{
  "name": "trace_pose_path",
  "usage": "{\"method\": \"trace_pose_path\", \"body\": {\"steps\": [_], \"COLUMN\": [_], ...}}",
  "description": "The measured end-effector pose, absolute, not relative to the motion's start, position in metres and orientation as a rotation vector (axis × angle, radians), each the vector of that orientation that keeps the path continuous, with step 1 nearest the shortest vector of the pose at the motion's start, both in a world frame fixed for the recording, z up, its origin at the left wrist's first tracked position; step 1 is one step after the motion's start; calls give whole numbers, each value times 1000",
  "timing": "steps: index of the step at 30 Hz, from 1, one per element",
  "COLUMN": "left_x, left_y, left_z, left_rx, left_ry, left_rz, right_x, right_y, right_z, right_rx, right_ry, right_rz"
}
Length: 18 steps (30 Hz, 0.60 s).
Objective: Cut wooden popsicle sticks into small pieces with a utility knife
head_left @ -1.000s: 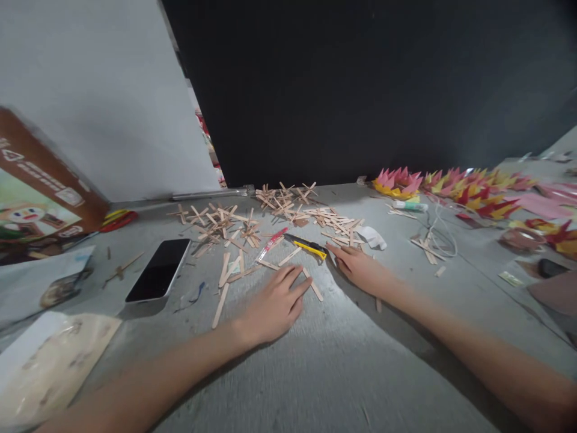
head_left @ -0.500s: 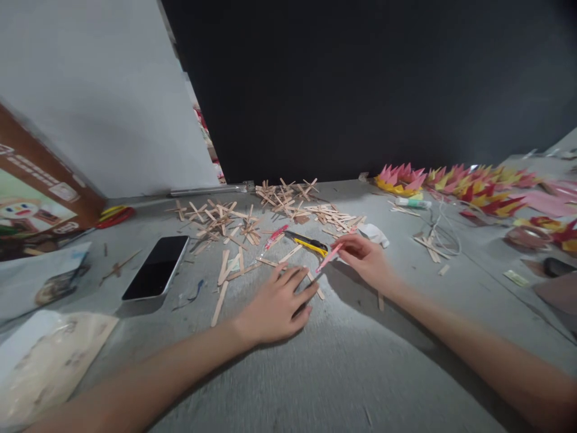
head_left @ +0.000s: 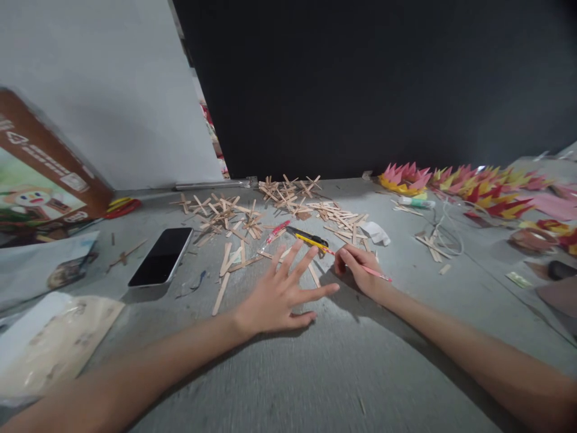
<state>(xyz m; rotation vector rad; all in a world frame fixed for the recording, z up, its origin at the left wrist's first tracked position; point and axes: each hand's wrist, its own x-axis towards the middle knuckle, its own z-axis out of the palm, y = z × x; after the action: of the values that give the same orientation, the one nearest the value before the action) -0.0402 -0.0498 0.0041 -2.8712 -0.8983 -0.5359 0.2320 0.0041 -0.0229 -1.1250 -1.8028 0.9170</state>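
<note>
My left hand [head_left: 282,294] lies on the grey table [head_left: 324,373] with its fingers spread wide, touching loose wooden sticks [head_left: 225,282]. Beside it on the right, my right hand [head_left: 358,269] is closed on a thin pink pencil [head_left: 376,275] held like a pen, tip near the sticks. A yellow-and-black utility knife [head_left: 308,239] lies just beyond both hands, with a red pen [head_left: 277,231] to its left. Piles of crossed sticks [head_left: 288,195] lie farther back.
A black phone [head_left: 161,257] lies left of the sticks. A brown printed box [head_left: 40,174] and papers [head_left: 49,343] sit at far left. Pink, red and yellow paper flowers [head_left: 464,183], a glue tube [head_left: 415,202] and a white cable [head_left: 446,231] fill the right side.
My right hand picked up the pink pencil near the knife and drew it back toward me, turning it into a writing grip. My left hand's fingers spread from lightly curled to wide apart.
</note>
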Motion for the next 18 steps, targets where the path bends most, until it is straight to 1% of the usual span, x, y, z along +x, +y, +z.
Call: {"method": "trace_pose_path", "body": {"steps": [4, 9, 12, 14, 18], "left_x": [-40, -42, -44, -45, -44], "left_y": [-50, -49, -47, -45, -45], "left_z": [1, -6, -8, -9, -7], "left_rx": [-2903, -2988, -3044, -3060, -3058], "left_ry": [-936, -1107, -1086, -1070, -1129], "left_rz": [-509, -472, -411, -387, -450], "right_x": [232, 226, 223, 223, 226], "right_y": [4, 2, 2, 4, 8], "right_z": [-26, -23, -20, -20, -25], "right_rx": [-1120, -1035, -976, -946, -922], "right_ry": [-1743, -1630, -1558, -1502, -1506], "right_rz": [981, 1091, 1141, 1215, 1377]}}
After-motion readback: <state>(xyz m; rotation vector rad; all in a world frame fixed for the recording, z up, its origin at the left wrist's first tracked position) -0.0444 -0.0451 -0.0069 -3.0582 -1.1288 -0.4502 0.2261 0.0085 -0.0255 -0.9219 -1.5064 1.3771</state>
